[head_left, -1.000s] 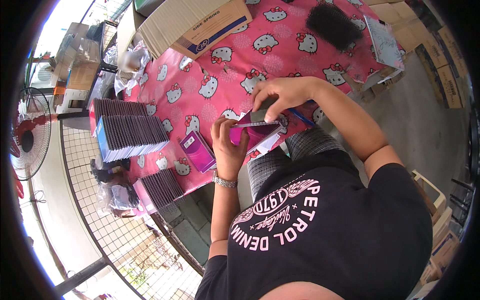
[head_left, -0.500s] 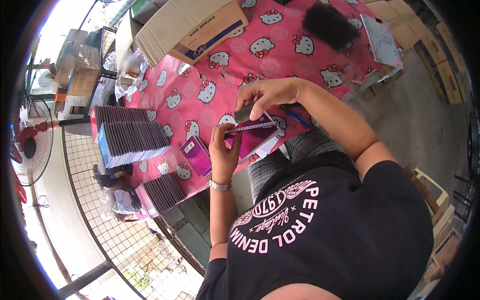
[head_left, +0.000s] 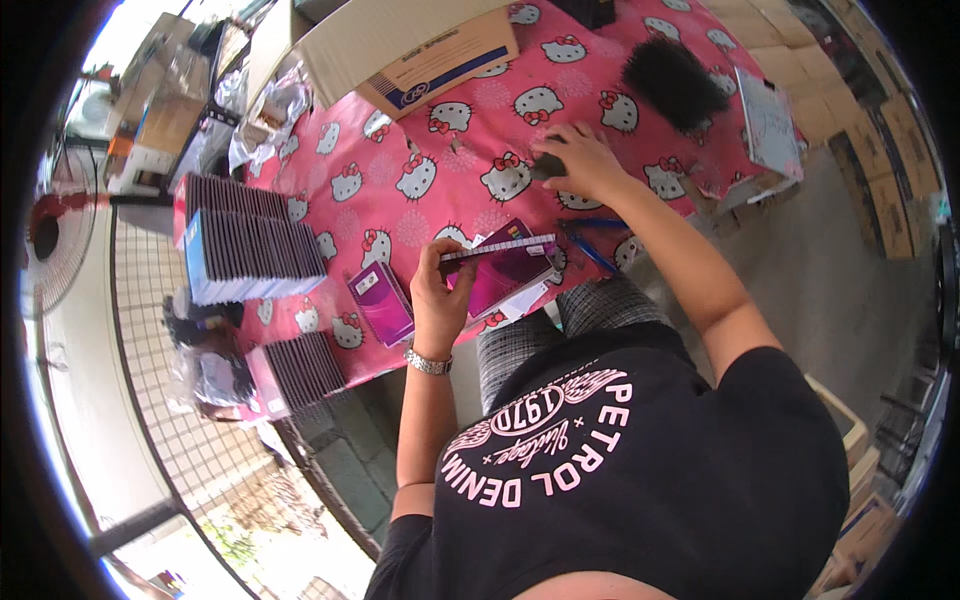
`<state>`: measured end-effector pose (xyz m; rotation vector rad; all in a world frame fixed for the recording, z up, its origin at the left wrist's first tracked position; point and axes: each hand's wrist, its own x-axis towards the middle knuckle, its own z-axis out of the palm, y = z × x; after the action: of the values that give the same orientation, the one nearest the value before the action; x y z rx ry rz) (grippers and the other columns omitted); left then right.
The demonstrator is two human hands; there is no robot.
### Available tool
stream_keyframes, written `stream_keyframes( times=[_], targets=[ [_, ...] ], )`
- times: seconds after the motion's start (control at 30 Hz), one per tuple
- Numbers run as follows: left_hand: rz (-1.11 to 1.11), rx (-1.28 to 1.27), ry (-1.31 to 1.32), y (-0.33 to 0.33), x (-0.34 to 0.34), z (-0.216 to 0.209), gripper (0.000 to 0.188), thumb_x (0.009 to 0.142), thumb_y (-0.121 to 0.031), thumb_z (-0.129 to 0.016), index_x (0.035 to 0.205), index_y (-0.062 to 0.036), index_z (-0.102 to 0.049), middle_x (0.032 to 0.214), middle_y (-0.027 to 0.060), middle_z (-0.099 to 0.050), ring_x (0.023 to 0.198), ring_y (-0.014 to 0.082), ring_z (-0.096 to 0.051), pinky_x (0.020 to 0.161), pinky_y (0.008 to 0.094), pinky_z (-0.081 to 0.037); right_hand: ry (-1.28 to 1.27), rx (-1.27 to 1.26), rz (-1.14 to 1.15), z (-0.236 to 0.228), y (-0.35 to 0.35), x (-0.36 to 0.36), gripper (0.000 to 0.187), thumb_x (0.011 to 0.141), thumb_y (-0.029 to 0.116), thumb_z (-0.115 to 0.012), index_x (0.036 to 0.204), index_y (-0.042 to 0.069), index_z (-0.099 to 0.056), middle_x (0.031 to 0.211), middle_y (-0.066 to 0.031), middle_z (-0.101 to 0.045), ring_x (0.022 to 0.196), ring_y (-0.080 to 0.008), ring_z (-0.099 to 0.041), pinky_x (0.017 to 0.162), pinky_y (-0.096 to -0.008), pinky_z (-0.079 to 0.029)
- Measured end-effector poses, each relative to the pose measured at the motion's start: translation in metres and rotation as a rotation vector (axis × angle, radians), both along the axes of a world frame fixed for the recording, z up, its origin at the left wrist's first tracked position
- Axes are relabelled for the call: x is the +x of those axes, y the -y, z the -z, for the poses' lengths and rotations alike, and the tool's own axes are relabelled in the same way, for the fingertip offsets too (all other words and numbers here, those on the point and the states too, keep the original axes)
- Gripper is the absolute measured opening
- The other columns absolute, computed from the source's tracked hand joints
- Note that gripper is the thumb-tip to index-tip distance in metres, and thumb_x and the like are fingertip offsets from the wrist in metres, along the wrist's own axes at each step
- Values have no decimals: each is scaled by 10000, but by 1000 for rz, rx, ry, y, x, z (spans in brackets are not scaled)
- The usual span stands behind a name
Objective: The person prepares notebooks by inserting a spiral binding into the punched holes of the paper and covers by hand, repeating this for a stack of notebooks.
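Note:
My left hand (head_left: 440, 305), with a metal watch at the wrist, pinches a thin notebook (head_left: 512, 247) by its left end. This notebook stands tilted, its edge with a row of small holes facing up. Purple notebooks (head_left: 480, 288) lie under and beside it at the near table edge. Another purple notebook (head_left: 383, 302) lies left of my left wrist. Farther out, my right hand (head_left: 588, 163) has its thumb and fingers around a small dark block (head_left: 547, 167) at the tabletop. Blue-handled pliers (head_left: 597, 252) lie between my right forearm and the notebooks.
Rows of spiral-bound notebooks (head_left: 255, 260) stand at the left, with a smaller stack (head_left: 300, 372) nearer. An open carton (head_left: 440, 72) stands at the back. Black wire coils (head_left: 675, 82) and a spiral notebook (head_left: 767, 128) sit at the far right of the pink tablecloth (head_left: 390, 215).
My right hand has moved away from the notebook, outward and to the right, taking the dark block with it. My left hand keeps its hold on the notebook.

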<state>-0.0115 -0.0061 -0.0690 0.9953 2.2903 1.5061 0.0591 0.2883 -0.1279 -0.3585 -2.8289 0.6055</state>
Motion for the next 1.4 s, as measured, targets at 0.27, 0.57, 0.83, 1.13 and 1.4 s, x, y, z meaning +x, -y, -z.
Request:
stream_keyframes(
  times=[0.27, 0.57, 0.83, 1.13, 1.4],
  targets=[
    [-198, 162, 246, 11, 14, 26, 171, 985, -89, -633, 1113, 23, -620, 932, 68, -669, 778, 114, -674, 638, 258, -556, 9, 97, 30, 32, 67, 119, 705, 857, 264, -739, 1454, 53, -429, 1407, -209, -479, 1282, -410, -459, 1052, -532, -379],
    [-202, 114, 63, 4, 9, 33, 243, 911, -161, -732, 1100, -36, -643, 963, 131, -694, 784, 216, -696, 637, 299, -561, -489, -380, 88, -54, 97, 109, 617, 836, 187, -746, 1374, 18, -495, 1192, -174, -553, 1113, -325, -556, 971, -421, -451],
    [-207, 80, -151, 3, 8, 24, 179, 920, -121, -709, 1061, -26, -652, 947, 123, -689, 778, 223, -683, 632, 312, -538, -287, -407, -284, -83, 142, 78, 588, 748, 197, -799, 1267, 1, -604, 1223, -166, -585, 1077, -307, -595, 926, -401, -501],
    [-160, 121, -58, 6, 11, 35, 159, 924, 57, -617, 1079, 30, -647, 993, 82, -695, 909, 104, -675, 720, 229, -541, -308, -191, -281, -87, 143, 69, 588, 743, 259, -773, 1259, 33, -604, 1195, -128, -599, 1056, -310, -586, 939, -443, -454],
    [-263, 69, -151, 3, 21, 22, 286, 793, 118, -674, 1032, -38, -697, 931, 92, -692, 811, 189, -706, 669, 279, -579, -249, -220, -321, -86, 142, 70, 520, 801, 212, -740, 1269, 30, -604, 1125, -128, -603, 982, -297, -615, 855, -429, -497]
  ],
)
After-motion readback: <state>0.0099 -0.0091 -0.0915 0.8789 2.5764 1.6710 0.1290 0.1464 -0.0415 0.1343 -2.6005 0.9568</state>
